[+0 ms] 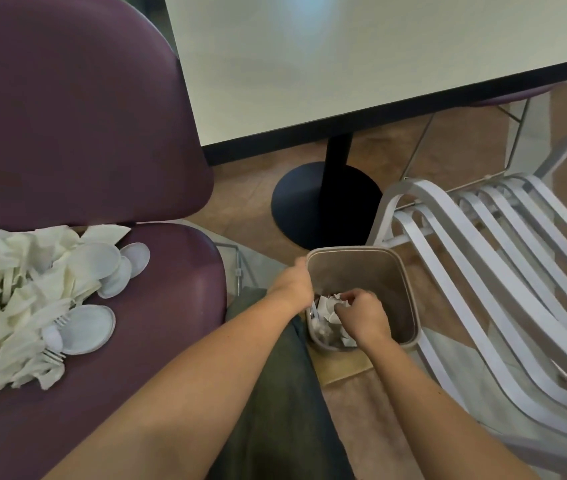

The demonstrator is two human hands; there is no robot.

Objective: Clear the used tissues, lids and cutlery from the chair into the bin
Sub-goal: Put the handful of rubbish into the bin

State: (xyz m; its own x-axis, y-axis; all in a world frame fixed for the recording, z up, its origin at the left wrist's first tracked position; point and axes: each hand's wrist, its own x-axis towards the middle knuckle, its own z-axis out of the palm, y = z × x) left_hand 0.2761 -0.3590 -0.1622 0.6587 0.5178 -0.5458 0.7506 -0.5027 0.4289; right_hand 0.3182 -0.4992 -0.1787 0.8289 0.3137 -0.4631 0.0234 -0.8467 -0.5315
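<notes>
Left hand gripping the near-left rim of the bin. Right hand down inside the bin, fingers curled on crumpled tissue. Left of the bin, on the purple chair: heaped tissues, round lids, white forks.

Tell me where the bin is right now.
In the head view the bin stands on the floor right of the purple chair, below the table, with both hands at it.
</notes>
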